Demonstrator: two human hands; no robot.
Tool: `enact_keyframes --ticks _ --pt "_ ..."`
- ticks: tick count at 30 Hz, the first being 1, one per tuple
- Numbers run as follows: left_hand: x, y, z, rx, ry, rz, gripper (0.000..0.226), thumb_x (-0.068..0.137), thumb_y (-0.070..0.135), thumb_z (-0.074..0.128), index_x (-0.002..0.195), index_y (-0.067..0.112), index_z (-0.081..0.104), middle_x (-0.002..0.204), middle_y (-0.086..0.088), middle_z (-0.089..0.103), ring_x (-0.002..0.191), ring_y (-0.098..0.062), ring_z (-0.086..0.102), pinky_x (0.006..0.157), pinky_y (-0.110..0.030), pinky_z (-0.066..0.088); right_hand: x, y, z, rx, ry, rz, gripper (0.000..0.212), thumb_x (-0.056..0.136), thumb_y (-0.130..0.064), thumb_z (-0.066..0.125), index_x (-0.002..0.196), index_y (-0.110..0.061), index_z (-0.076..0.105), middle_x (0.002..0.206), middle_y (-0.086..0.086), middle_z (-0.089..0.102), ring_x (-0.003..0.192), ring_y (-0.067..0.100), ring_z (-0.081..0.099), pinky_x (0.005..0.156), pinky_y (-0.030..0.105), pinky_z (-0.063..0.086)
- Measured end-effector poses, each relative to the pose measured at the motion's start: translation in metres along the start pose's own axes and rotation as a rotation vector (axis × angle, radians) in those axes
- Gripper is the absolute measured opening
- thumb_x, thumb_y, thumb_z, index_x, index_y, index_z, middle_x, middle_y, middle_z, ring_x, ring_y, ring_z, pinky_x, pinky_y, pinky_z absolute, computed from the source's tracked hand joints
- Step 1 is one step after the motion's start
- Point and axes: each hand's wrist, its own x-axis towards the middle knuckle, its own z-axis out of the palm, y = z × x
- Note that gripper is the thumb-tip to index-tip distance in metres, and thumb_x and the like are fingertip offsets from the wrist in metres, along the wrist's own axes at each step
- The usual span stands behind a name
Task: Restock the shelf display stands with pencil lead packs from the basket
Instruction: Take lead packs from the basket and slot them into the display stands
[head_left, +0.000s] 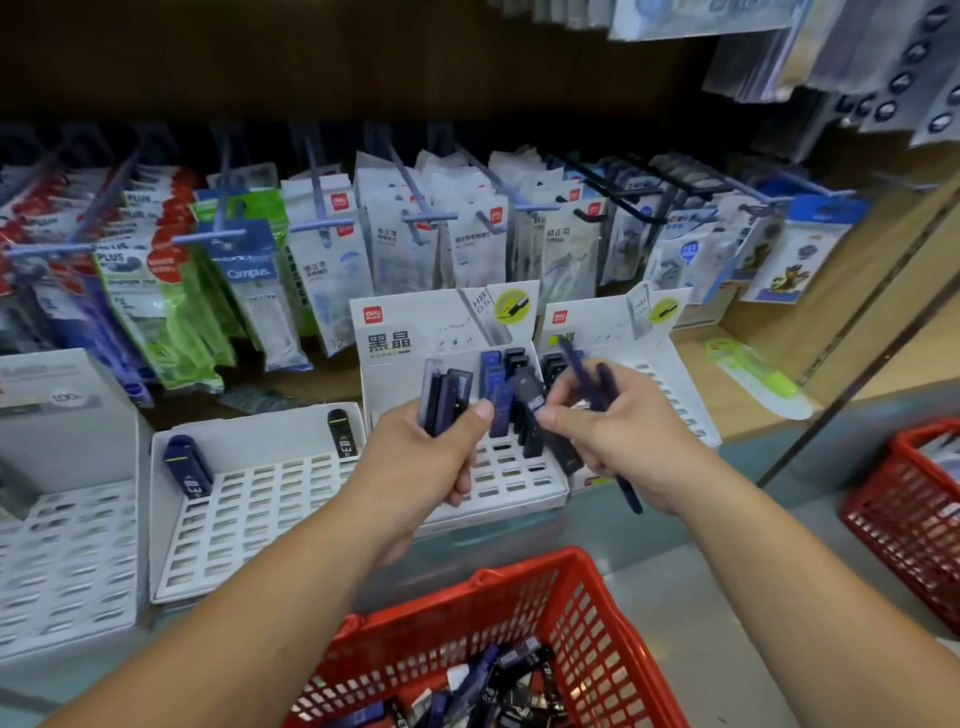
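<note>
— At the left edge of the frame, a grey stand (67, 545) shows row on row of bare slots, as far as I can see.
— And its neighbour?
— The second stand (249, 514) has two packs (188, 470), one in each back corner; everything else is open grid.
— So the work is in the middle?
— Yes. The centre stand (519, 486) has a cluster of dark packs in its back rows, front rows unfilled. Over it the left hand (431, 457) has its fingers wrapped round a bundle of packs (444, 395), held upright.
— The other hand?
— The right hand (623, 431) pinches one dark pack (532, 402) between thumb and forefinger, just above those slots. Its remaining fingers clasp some slim blue pieces (597, 384); packs or a pen, I cannot tell.
— And the supply?
— At the bottom of the frame, between the forearms, the red basket (587, 613) holds a heap of loose packs (498, 680).
— Further right?
— A fourth stand (680, 395), half hidden behind that hand, with slots bare along its side. Another basket (914, 519) sits at the right edge.
— Much left, then?
— I'd judge it early: most slots are waiting.
</note>
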Motion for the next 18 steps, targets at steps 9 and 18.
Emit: enact_keyframes --ticks 9,18 --pt "0.005 -0.02 0.004 0.074 -0.08 -0.116 0.03 0.098 0.031 0.069 0.083 0.007 0.058 0.056 -0.004 0.056 0.048 -0.017 0.052 0.049 -0.029 0.046 0.018 0.025 0.0 0.22 0.063 0.088 0.023 0.096 0.001 0.066 0.111 -0.013 0.055 0.087 0.013 0.055 0.049 0.027 0.049 0.041 0.026 0.026" --pt "0.002 -0.017 0.005 0.064 -0.138 -0.107 0.018 0.099 0.027 0.069 0.097 0.01 0.064 0.066 -0.004 0.062 0.053 -0.018 0.054 0.047 -0.03 0.043 0.0 0.025 -0.012 -0.06 0.073 0.006 0.023 0.087 0.003 0.075 0.1 -0.01 0.062 0.061 0.014 0.06 0.04 0.018 0.052 0.038 0.015 0.034"
